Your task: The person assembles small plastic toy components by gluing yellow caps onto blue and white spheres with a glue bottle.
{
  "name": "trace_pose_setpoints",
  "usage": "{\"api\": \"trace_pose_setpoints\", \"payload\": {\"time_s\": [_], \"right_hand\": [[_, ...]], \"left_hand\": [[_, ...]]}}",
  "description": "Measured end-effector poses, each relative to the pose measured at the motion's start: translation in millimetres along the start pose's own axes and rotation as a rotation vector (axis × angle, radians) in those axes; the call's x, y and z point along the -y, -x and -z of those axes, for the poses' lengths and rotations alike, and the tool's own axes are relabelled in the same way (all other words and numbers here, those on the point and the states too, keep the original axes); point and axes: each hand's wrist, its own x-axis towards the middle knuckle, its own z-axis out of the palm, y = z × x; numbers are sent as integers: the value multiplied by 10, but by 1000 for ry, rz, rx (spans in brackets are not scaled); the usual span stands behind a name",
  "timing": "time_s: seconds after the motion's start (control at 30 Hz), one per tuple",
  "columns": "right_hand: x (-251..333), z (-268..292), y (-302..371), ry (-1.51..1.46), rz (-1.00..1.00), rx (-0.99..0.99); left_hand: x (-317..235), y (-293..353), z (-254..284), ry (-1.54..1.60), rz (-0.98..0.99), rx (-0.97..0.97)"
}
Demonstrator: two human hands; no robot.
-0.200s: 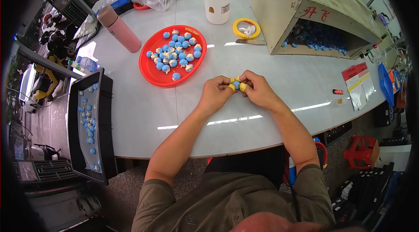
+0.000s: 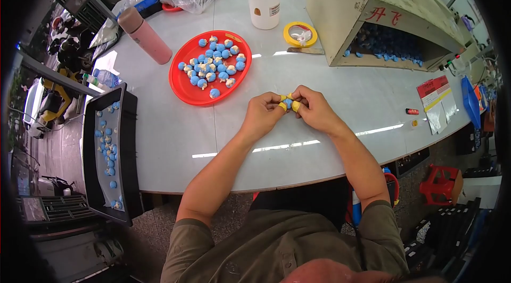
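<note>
Over the middle of the grey table, my left hand [image 2: 263, 112] and my right hand [image 2: 315, 109] meet fingertip to fingertip. Between them they pinch a small blue ball [image 2: 288, 103], gripped from both sides. Yellow coverings wrap several of my fingertips and thumbs. The fingers hide much of the ball. Beyond my left hand lies a round red tray [image 2: 183, 95], holding many small balls that are part blue, part cream.
A pink bottle [image 2: 145, 35] stands left of the tray, a white squeeze bottle [image 2: 264, 3] behind it. Right are a yellow tape roll [image 2: 288, 41], a knife-like blade [image 2: 305, 51] and a beige box [image 2: 340, 22] of blue pieces. A black bin [image 2: 129, 150] sits at the left edge.
</note>
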Motion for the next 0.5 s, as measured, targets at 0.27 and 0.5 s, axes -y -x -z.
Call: {"api": "trace_pose_setpoints", "payload": {"time_s": [0.27, 0.5], "right_hand": [[31, 2, 6, 8, 1, -2], [4, -10, -3, -39, 9, -12]], "left_hand": [[6, -9, 0, -10, 1, -2], [-49, -16, -16, 79, 54, -9]]}}
